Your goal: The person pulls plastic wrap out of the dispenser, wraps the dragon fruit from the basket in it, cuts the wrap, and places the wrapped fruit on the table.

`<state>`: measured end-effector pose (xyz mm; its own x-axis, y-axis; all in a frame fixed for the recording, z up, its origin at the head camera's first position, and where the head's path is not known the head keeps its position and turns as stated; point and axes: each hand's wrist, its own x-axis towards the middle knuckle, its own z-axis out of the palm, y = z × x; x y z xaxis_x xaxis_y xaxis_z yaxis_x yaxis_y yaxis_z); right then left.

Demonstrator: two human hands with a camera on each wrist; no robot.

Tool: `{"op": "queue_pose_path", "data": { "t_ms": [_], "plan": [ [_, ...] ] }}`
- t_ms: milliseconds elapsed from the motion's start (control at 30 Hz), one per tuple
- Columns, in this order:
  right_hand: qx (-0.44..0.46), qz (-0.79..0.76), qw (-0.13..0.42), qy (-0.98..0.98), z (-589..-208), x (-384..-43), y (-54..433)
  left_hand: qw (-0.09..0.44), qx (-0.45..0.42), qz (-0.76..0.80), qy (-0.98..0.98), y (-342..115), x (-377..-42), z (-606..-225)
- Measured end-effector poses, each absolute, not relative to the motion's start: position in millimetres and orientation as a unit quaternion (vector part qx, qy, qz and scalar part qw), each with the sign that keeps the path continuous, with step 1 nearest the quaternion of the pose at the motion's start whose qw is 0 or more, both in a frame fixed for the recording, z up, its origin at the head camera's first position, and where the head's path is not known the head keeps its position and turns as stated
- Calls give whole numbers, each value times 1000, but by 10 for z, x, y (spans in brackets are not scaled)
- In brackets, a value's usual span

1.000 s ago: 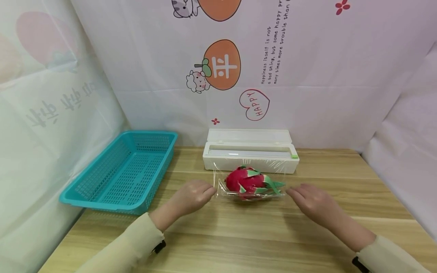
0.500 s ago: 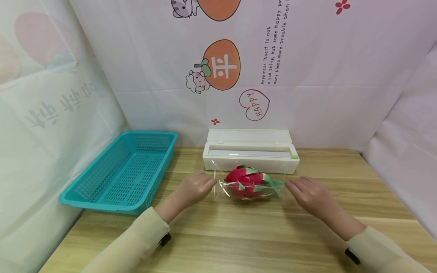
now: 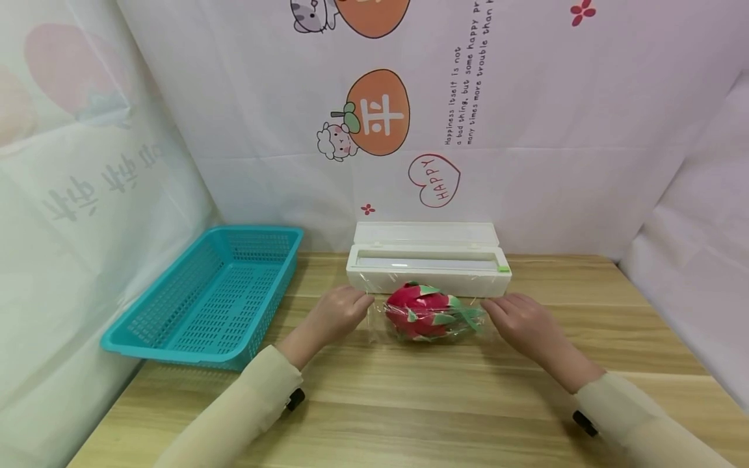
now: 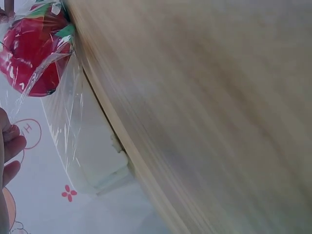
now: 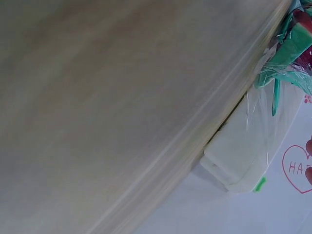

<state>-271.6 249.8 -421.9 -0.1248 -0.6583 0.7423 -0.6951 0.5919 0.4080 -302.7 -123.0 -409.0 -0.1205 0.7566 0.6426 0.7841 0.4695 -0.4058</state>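
Fruit: the crimson, oval dragon fruit with pale-edged green scales (image 3: 424,315) sits mid-desk on the wooden desk (image 3: 421,396), clock centre here; its longest green tips point to 3 o'clock.
Film: a clear, glossy plastic sheet (image 3: 379,330) lies across the fruit and seems to run back toward the box.
Left hand: at 9 o'clock, the left hand (image 3: 338,315) has its fingertips together, pinching the film's near corner.
Right hand: at 3 o'clock, the right hand (image 3: 521,323) is likewise clamped on the opposite corner.
Box: the long white box (image 3: 471,281) stands just behind at 12 o'clock, lid raised.
Wrapping so far: judged from these views, film is pulled out and laid over the top; closing it round the underside and parting it from the box look undone.
Edges: the box backs near the desk's far edge and white printed cloth (image 3: 526,195); the turquoise mesh-sided plastic basket (image 3: 272,335) limits room past the left hand, toward 9.
Room: wood spreads free from 4 to 7 o'clock, between the sleeves.
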Motion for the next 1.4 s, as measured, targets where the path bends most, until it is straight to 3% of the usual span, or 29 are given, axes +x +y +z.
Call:
{"op": "queue_pose_path", "data": {
  "t_ms": [767,1400],
  "plan": [
    [434,22,378,-817,-4267,-2992,2384,380,-465,-19,-799,-1032,-3225,-4124],
    [402,30,349,-846,-4288,-3013,2230,364,-445,-9,-818,-905,-3250,-4188]
  ]
}}
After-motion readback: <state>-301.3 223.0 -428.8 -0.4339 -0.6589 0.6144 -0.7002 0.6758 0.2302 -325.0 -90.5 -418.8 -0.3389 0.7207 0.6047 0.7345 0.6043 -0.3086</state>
